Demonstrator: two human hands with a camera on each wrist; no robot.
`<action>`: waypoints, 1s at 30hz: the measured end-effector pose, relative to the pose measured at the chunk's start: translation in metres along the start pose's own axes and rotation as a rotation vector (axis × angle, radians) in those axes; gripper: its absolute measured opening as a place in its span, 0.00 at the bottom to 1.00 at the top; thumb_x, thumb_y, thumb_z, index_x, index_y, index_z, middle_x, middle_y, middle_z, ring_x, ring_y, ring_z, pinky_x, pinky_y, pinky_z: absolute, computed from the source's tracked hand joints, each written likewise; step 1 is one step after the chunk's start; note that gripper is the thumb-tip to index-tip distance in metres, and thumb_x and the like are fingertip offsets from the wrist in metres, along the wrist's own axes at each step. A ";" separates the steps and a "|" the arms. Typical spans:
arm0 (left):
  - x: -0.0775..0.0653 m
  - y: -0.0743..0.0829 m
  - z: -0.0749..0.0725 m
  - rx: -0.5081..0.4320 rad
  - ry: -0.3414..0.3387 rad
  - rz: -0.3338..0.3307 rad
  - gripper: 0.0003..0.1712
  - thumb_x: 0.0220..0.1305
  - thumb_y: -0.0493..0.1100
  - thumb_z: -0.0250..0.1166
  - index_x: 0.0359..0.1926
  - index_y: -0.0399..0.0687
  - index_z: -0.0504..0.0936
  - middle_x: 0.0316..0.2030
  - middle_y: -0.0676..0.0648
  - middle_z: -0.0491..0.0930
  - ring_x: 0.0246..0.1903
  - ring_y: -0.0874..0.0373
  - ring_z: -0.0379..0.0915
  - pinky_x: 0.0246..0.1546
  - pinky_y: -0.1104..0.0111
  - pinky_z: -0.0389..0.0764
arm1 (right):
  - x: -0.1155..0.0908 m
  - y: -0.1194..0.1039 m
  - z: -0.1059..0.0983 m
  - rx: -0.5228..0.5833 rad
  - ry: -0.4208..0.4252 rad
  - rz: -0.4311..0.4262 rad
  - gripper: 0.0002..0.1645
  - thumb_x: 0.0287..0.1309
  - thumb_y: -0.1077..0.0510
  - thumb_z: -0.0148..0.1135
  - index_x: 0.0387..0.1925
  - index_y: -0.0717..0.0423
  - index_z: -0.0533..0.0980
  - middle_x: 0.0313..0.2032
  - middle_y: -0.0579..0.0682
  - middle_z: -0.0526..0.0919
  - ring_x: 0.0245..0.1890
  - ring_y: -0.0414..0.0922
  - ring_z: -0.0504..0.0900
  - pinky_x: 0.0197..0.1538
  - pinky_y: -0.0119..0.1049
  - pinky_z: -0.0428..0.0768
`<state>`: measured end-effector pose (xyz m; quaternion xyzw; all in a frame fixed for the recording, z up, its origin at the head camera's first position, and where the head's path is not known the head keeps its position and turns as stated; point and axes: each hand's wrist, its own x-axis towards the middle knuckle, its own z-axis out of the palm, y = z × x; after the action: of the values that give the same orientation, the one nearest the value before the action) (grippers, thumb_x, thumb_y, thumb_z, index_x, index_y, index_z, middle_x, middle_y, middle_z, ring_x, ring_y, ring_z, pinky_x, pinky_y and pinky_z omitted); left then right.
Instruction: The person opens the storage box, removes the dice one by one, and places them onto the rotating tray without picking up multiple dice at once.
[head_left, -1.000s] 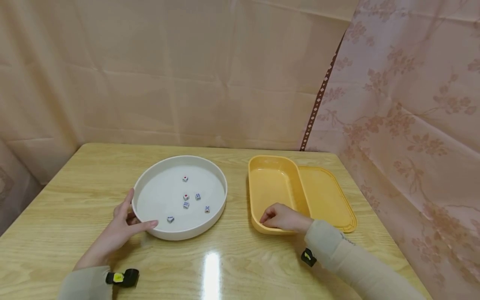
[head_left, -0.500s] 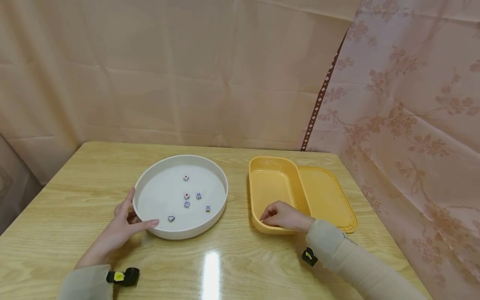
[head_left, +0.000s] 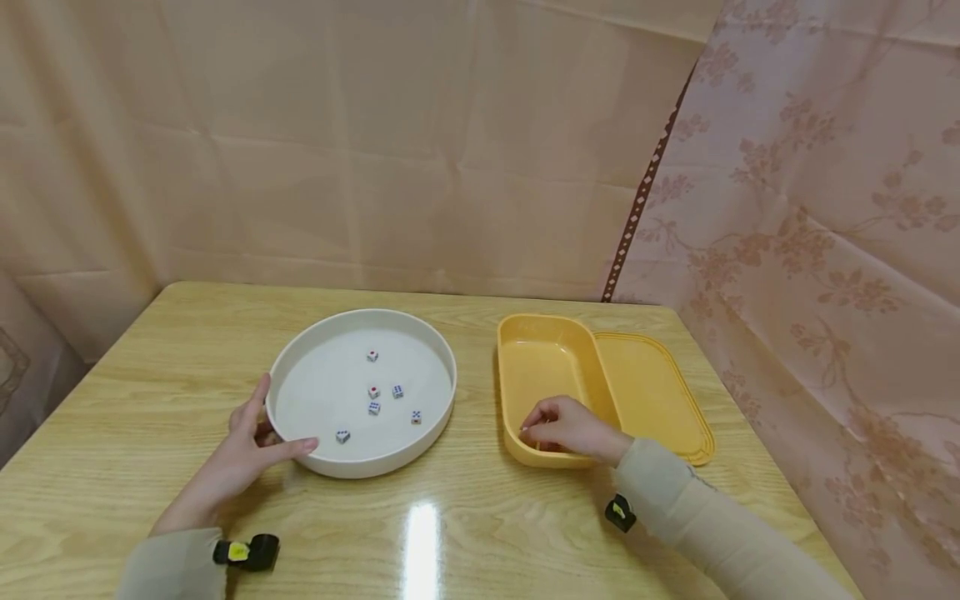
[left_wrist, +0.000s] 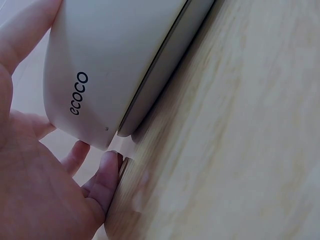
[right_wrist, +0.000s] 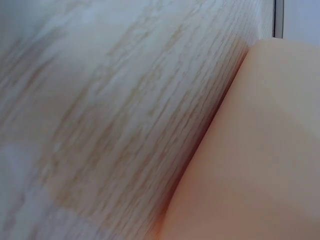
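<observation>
My left hand (head_left: 240, 454) grips the near-left side of a round white tray (head_left: 442, 417), thumb over the rim and fingers outside. In the left wrist view, fingers (left_wrist: 75, 157) touch the tray's wall beside the lettering "ecoco" (left_wrist: 79, 93). Several small dice lie scattered in the tray, among them a front die (head_left: 342, 436) and a back die (head_left: 372, 356). At the near end of a yellow box (head_left: 510, 375), my right hand (head_left: 566, 429) has its fingers curled inside. A small white die (head_left: 523, 431) shows at its fingertips, mostly hidden.
A flat yellow lid (head_left: 652, 392) lies right of the box. Both containers stand on a wooden table (head_left: 465, 517), with its wood also filling much of the right wrist view. Curtains (head_left: 375, 167) hang behind the table and on its right.
My right hand's fingers have shifted slightly up and apart inside the box, and a bit of white now shows between the tips. The left hand, tray and its dice hold their places.
</observation>
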<state>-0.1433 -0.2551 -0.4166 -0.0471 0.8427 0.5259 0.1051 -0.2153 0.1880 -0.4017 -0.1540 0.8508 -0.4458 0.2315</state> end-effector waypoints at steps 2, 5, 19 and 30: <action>0.000 0.000 0.000 -0.001 -0.001 -0.001 0.73 0.59 0.54 0.72 0.74 0.57 0.16 0.71 0.24 0.24 0.69 0.25 0.49 0.69 0.37 0.52 | 0.000 0.000 -0.001 0.045 0.010 0.012 0.13 0.62 0.58 0.63 0.40 0.67 0.80 0.31 0.48 0.84 0.27 0.40 0.77 0.33 0.30 0.78; -0.001 0.001 0.000 -0.001 -0.002 -0.001 0.73 0.59 0.54 0.72 0.74 0.58 0.16 0.71 0.24 0.25 0.69 0.26 0.50 0.69 0.37 0.52 | -0.001 0.001 -0.002 0.105 0.024 0.016 0.14 0.64 0.58 0.62 0.41 0.68 0.78 0.33 0.50 0.84 0.27 0.42 0.79 0.34 0.32 0.80; 0.000 0.000 -0.001 0.003 0.000 -0.008 0.73 0.60 0.54 0.72 0.74 0.57 0.15 0.71 0.23 0.26 0.68 0.28 0.51 0.69 0.36 0.52 | -0.004 -0.005 -0.003 0.172 0.114 0.015 0.16 0.64 0.58 0.63 0.44 0.69 0.77 0.35 0.57 0.86 0.27 0.43 0.82 0.36 0.34 0.83; -0.001 0.001 0.000 0.018 0.003 0.013 0.72 0.59 0.53 0.72 0.75 0.57 0.16 0.72 0.23 0.25 0.69 0.24 0.50 0.70 0.38 0.53 | -0.001 -0.006 -0.006 0.328 0.242 -0.005 0.16 0.63 0.62 0.62 0.46 0.72 0.75 0.31 0.46 0.84 0.25 0.40 0.80 0.32 0.31 0.83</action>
<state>-0.1423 -0.2545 -0.4160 -0.0412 0.8478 0.5190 0.1009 -0.2176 0.1891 -0.3936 -0.0616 0.7881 -0.5942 0.1483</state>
